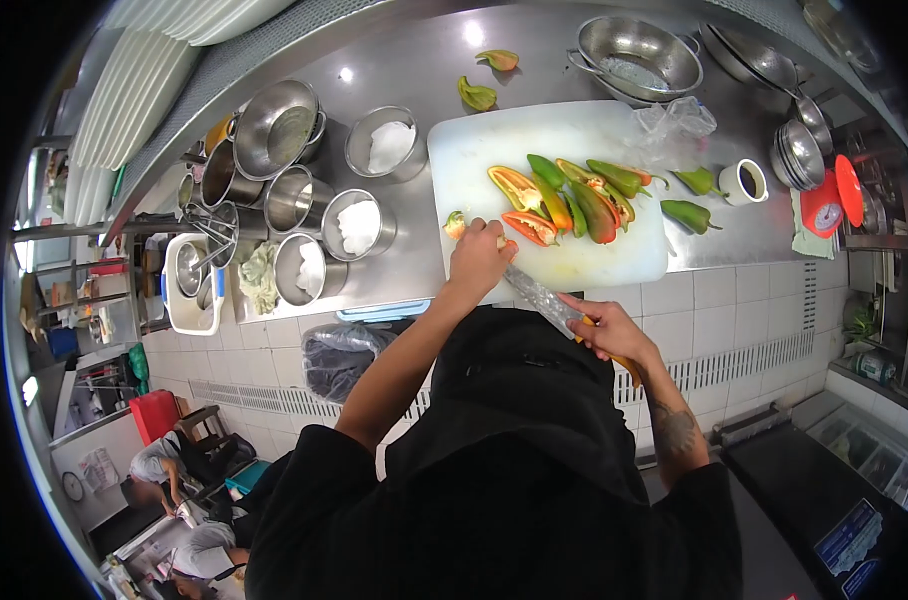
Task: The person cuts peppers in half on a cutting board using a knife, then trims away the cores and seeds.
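Observation:
My right hand [606,330] grips a kitchen knife [542,298] by its orange-yellow handle, the broad blade pointing up and left towards my other hand. The fingers of my left hand [480,256] are closed round a small pepper piece [507,245], mostly covered, at the near edge of the white cutting board [464,135]. Beside that hand lies a pepper stem end [455,224]. Halved peppers [519,190] in green, yellow and orange are grouped on the board, some with seeds and pith showing. An orange-red half [530,228] is the closest to my left hand.
Whole green peppers [686,215] lie right of the board, near a white cup [743,183] and red scale [827,212]. Two more peppers [477,95] rest behind it. Metal pots [359,225] crowd the left; a lined bin [342,362] stands below. Other people [204,550] are at lower left.

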Demonstrator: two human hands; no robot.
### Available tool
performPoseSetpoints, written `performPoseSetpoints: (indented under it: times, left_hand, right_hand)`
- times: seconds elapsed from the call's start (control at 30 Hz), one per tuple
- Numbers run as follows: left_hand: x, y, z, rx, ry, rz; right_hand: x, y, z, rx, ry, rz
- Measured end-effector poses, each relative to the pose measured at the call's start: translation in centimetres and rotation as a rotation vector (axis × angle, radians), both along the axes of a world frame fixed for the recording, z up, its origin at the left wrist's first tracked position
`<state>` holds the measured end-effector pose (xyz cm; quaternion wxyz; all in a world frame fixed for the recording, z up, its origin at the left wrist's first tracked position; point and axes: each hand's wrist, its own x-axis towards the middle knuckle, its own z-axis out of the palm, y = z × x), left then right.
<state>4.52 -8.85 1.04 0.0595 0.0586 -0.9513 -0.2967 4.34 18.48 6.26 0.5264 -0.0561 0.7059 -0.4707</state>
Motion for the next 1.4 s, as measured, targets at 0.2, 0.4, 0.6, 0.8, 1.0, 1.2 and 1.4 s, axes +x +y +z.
performPoseSetpoints:
  times: [0.2, 0.4, 0.6, 0.8, 1.0, 1.2, 1.4]
  left_hand:
    - [1.4, -1.9, 1.3, 0.167, -0.123, 0.180]
    - [5.7, -4.9, 0.9, 0.381, -0.061, 0.431]
    - [6.5, -6.4, 1.9, 0.527, -0.034, 0.569]
    - [5.6, -6.8, 3.8, 0.369, 0.148, 0.550]
    - [3.1, -5.1, 1.7, 0.085, 0.102, 0.076]
    - [6.1, -0.6, 0.8, -0.070, -0.077, 0.238]
    - [5.2, 0.6, 1.4, -0.133, -0.120, 0.209]
  right_hand:
    - [0.5, 0.1, -0.4, -0.016, 0.000, -0.023]
    - [1.0, 0.2, -0.4, -0.028, 0.022, -0.050]
    - [1.2, 0.3, -0.5, -0.026, -0.004, -0.115]
    - [1.1, 0.0, 0.3, 0.015, 0.039, -0.089]
    - [1.7, 0.4, 2.1, 0.062, 0.097, -0.112]
    - [2.9, 2.8, 2.0, 0.124, 0.255, -0.138]
    - [3.6, 2.8, 2.3, 0.240, 0.698, 0.093]
